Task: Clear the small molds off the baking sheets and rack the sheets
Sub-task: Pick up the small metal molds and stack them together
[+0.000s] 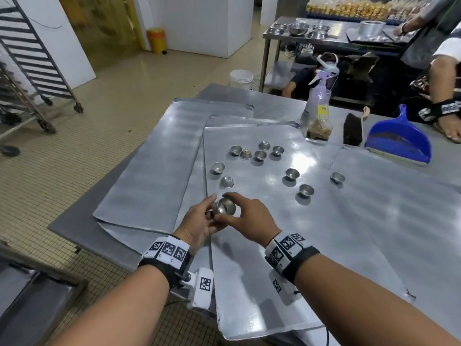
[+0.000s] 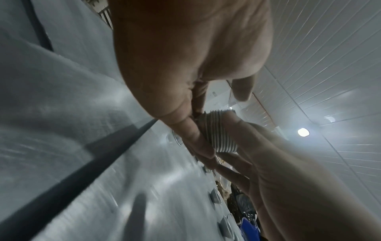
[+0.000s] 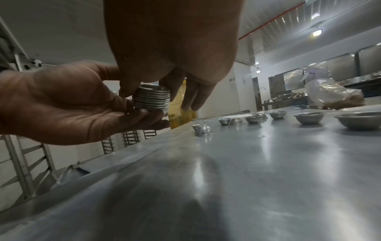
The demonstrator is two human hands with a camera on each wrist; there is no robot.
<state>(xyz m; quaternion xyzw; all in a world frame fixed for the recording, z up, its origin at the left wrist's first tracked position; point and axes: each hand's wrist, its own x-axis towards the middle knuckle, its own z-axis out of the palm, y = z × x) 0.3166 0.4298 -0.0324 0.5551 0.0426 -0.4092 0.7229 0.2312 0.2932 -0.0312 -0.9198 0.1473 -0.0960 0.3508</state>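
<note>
A stack of nested small metal molds [image 1: 224,208] is held over the near left part of the top baking sheet [image 1: 249,258]. My left hand [image 1: 210,213] cradles the stack [image 3: 152,97] from below, thumb on its side. My right hand [image 1: 238,211] pinches the stack's [image 2: 218,132] upper rim, two fingers [image 3: 191,93] hanging straight. Several loose molds lie on the sheet: two [image 1: 227,182] just beyond my hands, a cluster [image 1: 259,151] further off, and three [image 1: 306,190] to the right. One mold [image 1: 246,154] in the cluster holds something brownish.
More baking sheets [image 1: 149,171] lie overlapped under and left of the top one, another [image 1: 399,221] to the right. A wheeled rack [image 1: 32,58] stands far left. A spray bottle [image 1: 319,103], a crumb bag [image 1: 319,129], a brush [image 1: 353,129], a blue dustpan [image 1: 399,143] and another person's arm [image 1: 444,96] occupy the far right.
</note>
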